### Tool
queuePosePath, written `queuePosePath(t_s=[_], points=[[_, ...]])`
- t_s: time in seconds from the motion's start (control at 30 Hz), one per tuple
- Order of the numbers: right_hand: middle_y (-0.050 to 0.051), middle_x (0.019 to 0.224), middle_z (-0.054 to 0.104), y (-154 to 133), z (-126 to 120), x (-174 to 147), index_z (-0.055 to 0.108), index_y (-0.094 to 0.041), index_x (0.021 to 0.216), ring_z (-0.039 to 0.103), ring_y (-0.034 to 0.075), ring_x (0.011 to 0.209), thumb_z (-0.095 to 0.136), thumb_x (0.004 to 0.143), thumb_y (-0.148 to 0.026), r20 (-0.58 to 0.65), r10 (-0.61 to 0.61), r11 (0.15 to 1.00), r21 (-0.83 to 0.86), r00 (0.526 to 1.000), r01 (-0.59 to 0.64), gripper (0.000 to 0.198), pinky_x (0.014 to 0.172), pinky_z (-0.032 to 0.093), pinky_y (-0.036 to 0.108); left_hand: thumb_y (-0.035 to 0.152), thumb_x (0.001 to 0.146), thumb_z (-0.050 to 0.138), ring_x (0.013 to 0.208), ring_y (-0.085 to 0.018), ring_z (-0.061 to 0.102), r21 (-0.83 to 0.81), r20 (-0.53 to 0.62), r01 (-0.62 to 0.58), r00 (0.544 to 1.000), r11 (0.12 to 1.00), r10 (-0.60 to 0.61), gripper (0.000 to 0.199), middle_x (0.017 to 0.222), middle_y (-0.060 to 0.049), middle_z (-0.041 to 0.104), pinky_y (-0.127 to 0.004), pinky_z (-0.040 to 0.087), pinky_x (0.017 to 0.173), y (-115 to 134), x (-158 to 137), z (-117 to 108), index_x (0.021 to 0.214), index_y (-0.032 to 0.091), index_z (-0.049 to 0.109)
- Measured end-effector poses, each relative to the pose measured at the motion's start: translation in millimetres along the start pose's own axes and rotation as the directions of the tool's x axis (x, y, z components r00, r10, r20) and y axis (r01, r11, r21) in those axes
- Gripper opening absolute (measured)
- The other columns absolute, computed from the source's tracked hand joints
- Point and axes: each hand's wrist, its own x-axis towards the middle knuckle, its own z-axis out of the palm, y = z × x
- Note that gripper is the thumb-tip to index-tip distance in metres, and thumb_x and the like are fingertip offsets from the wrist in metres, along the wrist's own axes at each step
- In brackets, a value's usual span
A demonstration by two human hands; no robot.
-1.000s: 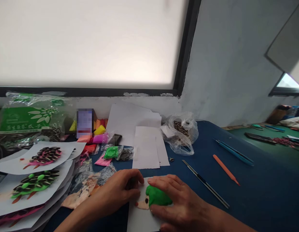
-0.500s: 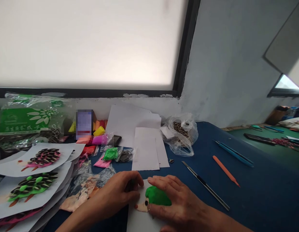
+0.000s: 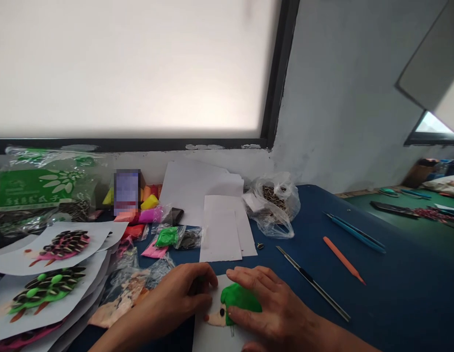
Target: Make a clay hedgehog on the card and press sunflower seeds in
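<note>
At the bottom centre of the frame, the right hand (image 3: 276,305) arches over the green clay (image 3: 237,297), its fingers spread and touching the soft, domed body. Just left, the left hand (image 3: 186,288) curls, thumb and forefinger apart; whether it holds anything cannot be told. The clay lies on white paper (image 3: 210,340), meeting a flat peach snout (image 3: 216,320) with a round black eye (image 3: 222,312). The step in hand seems to be shaping the clay's edge; the next move probably calls for light, even pressure. Right of centre, a slim metal tool (image 3: 314,284) crosses the blue counter (image 3: 388,308). At lower left, stacked sheets (image 3: 91,271) bear clay figures studded with striped, seed-like pieces.
</note>
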Motion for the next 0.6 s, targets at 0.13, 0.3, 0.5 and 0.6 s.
queuePosePath(t_s=[0.13, 0.3, 0.5, 0.6], points=[[0.021, 0.147, 0.046, 0.8, 1.0, 0.0, 0.061, -0.021, 0.128, 0.042, 0.032, 0.137, 0.048, 0.099, -0.051, 0.008, 0.033, 0.999, 0.015, 0.999, -0.033, 0.043, 0.105, 0.041, 0.049, 0.016, 0.069, 0.054, 0.061, -0.013, 0.048, -0.022, 0.003, -0.018, 1.000, 1.000, 0.018, 0.025, 0.066, 0.006, 0.053, -0.021, 0.034, 0.054, -2.7, -0.3, 1.5, 0.091, 0.020, 0.066], [0.020, 0.148, 0.045, 1.2, 1.6, -0.6, 0.061, -0.022, 0.128, 0.041, 0.036, 0.137, 0.049, 0.096, -0.055, 0.050, 0.083, 0.995, 0.043, 0.995, -0.085, 0.047, 0.106, 0.039, 0.054, 0.017, 0.069, 0.054, 0.062, -0.014, 0.049, -0.007, 0.006, 0.010, 1.000, 1.000, -0.010, 0.024, 0.066, 0.005, 0.053, -0.021, 0.034, 0.053, -1.1, -1.4, 1.2, 0.089, 0.020, 0.066], [0.020, 0.150, 0.043, 1.2, 1.9, -2.1, 0.061, -0.020, 0.129, 0.042, 0.037, 0.136, 0.047, 0.098, -0.052, -0.001, 0.134, 0.989, 0.067, 0.991, -0.134, 0.047, 0.104, 0.041, 0.053, 0.017, 0.069, 0.054, 0.062, -0.013, 0.047, 0.006, 0.010, 0.005, 1.000, 1.000, -0.005, 0.024, 0.067, 0.006, 0.052, -0.021, 0.034, 0.054, -1.7, 0.7, 1.4, 0.089, 0.020, 0.065], [0.020, 0.148, 0.046, 1.2, 0.9, -0.4, 0.061, -0.021, 0.128, 0.041, 0.037, 0.137, 0.045, 0.099, -0.052, 0.063, 0.131, 0.987, 0.081, 0.989, -0.136, 0.046, 0.104, 0.040, 0.055, 0.018, 0.069, 0.053, 0.062, -0.014, 0.048, 0.055, 0.004, 0.012, 1.000, 0.998, -0.012, 0.024, 0.066, 0.005, 0.053, -0.022, 0.034, 0.054, -1.1, 0.9, 1.8, 0.090, 0.021, 0.066]])
